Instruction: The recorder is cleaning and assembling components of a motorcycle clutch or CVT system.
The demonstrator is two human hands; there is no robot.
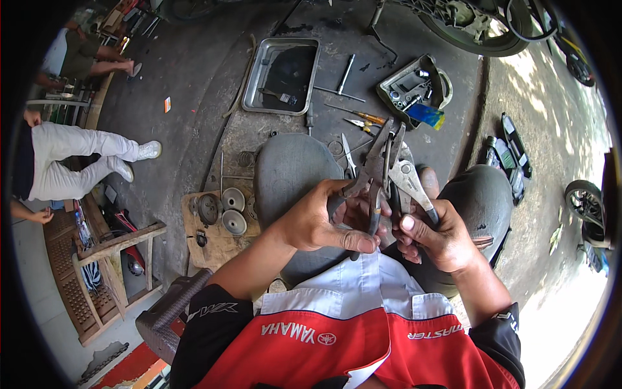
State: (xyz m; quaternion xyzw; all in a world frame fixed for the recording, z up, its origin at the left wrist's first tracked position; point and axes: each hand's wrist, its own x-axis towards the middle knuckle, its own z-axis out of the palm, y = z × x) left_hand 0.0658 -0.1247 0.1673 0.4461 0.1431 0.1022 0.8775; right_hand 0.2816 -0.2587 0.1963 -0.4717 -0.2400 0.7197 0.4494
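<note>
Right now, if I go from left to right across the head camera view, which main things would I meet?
Person in white trousers, small orange-and-white card, silver dish-shaped part on a board, left hand, right hand, black-tyred wheel near the right edge.

Looks like dull, scuffed metal on the pliers (408,178), smooth, shiny metal on the tray (251,83), glossy plastic on the screwdriver handle (371,118), matt cloth on the trousers (291,165), and rough concrete across the floor (188,104).
</note>
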